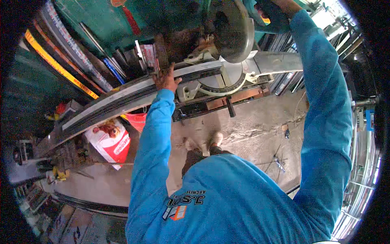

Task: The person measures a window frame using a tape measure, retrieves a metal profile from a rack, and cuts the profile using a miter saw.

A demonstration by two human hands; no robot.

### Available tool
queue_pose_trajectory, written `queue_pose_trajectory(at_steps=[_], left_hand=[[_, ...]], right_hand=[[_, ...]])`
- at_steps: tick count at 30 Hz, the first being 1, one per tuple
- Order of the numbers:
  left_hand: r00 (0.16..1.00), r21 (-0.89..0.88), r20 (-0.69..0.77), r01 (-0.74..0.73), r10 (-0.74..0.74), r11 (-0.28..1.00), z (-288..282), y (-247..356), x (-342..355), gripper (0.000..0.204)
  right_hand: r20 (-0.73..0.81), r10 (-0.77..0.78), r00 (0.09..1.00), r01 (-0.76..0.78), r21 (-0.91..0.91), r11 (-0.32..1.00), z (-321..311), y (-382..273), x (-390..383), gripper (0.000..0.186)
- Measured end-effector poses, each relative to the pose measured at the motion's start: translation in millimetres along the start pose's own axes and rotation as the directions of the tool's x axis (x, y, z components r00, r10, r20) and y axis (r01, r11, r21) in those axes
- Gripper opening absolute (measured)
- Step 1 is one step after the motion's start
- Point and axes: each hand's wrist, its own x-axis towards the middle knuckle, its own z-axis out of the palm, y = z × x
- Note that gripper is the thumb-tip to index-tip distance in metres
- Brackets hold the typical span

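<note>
My left hand (165, 80) is closed over a long metal profile (195, 68), its thumb apart on the right side. The profile lies across the bed of a mitre saw (246, 34) and runs far out to the left. Its right end reaches the saw's round turntable (227, 81), under the grey blade guard. My right arm stretches up to the top of the saw. Only part of my right hand (283, 4) shows, at the picture's upper edge beside the saw's dark body; its fingers are cut off from view.
Long strips and profiles, one a yellow strip (61, 65), lean against the green wall at the left. A red and white bag (111, 142) sits below the bench. More metal lengths (286, 83) are stacked behind the saw's right side. Small scraps (280, 162) lie on the concrete floor.
</note>
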Motion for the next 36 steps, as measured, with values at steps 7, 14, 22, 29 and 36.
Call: queue_pose_trajectory(at_steps=[7, 14, 22, 29, 36], left_hand=[[0.999, -0.130, -0.019, -0.038, 0.036, 0.991, 5.0, -8.7, 7.3, 0.086], [0.993, 0.006, 0.095, 0.067, -0.068, 0.998, -19.2, 6.5, 4.4, 0.087], [0.996, 0.177, 0.073, 0.033, -0.047, 0.984, -25.6, 11.4, 2.9, 0.089], [0.999, 0.165, 0.048, -0.004, -0.004, 0.986, -30.9, 12.9, -1.1, 0.089], [0.985, 0.177, 0.149, 0.061, -0.088, 0.982, -38.2, 17.6, 0.1, 0.088]], right_hand=[[-0.094, -0.097, 0.991, 0.092, -0.059, 0.994, 7.3, 15.4, -19.6, 0.056], [-0.092, -0.151, 0.984, 0.158, 0.075, 0.985, 20.3, 43.7, -37.6, 0.051], [-0.236, -0.063, 0.970, 0.021, -0.177, 0.984, 33.8, 60.8, -56.6, 0.053], [-0.197, -0.005, 0.980, 0.028, 0.114, 0.993, 33.8, 104.1, -46.8, 0.051], [-0.252, 0.030, 0.967, 0.011, 0.159, 0.987, 36.9, 124.3, -47.1, 0.053]])
